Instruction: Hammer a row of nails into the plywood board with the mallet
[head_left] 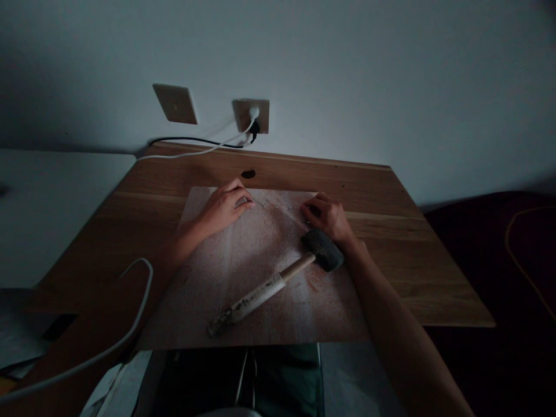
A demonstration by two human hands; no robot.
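The left hand (pixel 228 204) rests at the board's 11 o'clock edge, fingers curled toward the thumb; the right hand (pixel 326 216) sits near 1 o'clock, fingers bent inward. I cannot tell whether either pinches anything. Small metal pieces (pixel 277 205) stand in a row between them, near the 12 o'clock edge of the board (pixel 234 260). The mallet (pixel 277 284) lies across it, handle toward 8 o'clock, head close to the right wrist. Bare table (pixel 399 249) spreads toward 3 o'clock.
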